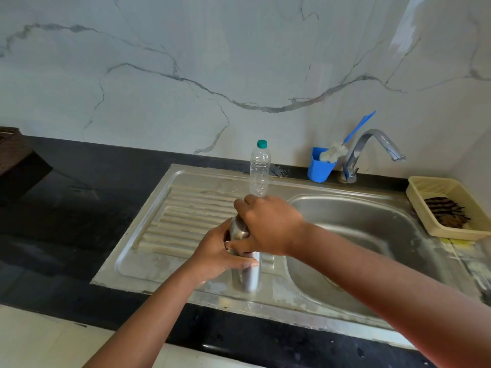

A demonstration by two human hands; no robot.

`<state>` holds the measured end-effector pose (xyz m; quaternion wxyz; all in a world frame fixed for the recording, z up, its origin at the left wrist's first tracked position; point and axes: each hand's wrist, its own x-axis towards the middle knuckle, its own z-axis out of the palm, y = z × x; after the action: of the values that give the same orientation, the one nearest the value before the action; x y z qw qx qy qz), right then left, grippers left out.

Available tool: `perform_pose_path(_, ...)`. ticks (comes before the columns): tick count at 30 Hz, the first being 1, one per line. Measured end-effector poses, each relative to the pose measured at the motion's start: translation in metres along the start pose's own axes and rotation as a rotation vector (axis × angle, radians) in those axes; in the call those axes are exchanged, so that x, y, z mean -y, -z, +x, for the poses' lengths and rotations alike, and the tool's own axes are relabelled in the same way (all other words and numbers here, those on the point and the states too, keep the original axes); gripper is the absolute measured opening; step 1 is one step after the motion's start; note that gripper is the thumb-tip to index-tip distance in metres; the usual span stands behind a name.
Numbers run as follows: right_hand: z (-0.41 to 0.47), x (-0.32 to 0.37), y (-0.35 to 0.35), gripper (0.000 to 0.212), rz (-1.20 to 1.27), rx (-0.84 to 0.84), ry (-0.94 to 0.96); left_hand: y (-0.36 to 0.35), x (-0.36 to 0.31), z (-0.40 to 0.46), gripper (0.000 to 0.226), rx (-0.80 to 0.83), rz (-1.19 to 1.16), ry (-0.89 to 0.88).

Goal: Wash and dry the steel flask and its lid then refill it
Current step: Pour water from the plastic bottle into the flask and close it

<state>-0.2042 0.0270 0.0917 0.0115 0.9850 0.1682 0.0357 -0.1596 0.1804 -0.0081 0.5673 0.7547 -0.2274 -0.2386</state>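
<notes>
From the head view we see the steel flask [245,274] standing upright on the sink's drainboard [170,224], near its front edge beside the basin. Our left hand [216,254] grips its body, while our right hand [268,224] curls over its top, hiding the lid.

Steel flask [245,274]: brushed silver cylinder, narrowing toward the top, standing upright on the sink's draining board, just below centre of frame. Lower body visible; upper part and lid hidden under gripping hands.
</notes>
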Motion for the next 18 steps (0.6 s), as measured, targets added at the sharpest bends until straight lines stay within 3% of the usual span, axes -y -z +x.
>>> perform_pose_path(5, -0.001, 0.015, -0.008, 0.05, 0.064, -0.006, -0.256, -0.001, -0.001, 0.0, 0.056, 0.01, 0.001, 0.015)
perform_pose_path(7, -0.002, 0.007, -0.007, 0.056, 0.014, -0.006, -0.172, 0.0, -0.002, 0.001, 0.056, 0.016, 0.016, 0.018)
perform_pose_path(9, -0.002, -0.009, -0.009, 0.066, -0.052, -0.072, 0.037, 0.0, -0.001, 0.002, 0.058, 0.012, 0.029, 0.015)
perform_pose_path(12, 0.003, -0.022, -0.021, 0.06, -0.063, -0.117, 0.286, -0.002, 0.001, 0.002, 0.058, -0.029, 0.017, 0.038)
perform_pose_path(15, 0.005, -0.021, -0.032, 0.048, -0.039, -0.198, 0.269, -0.007, 0.004, 0.001, 0.052, -0.07, 0.028, 0.024)
perform_pose_path(18, 0.0, -0.012, -0.038, 0.042, -0.082, -0.318, 0.132, -0.011, 0.0, 0.0, 0.046, -0.099, 0.088, 0.001)
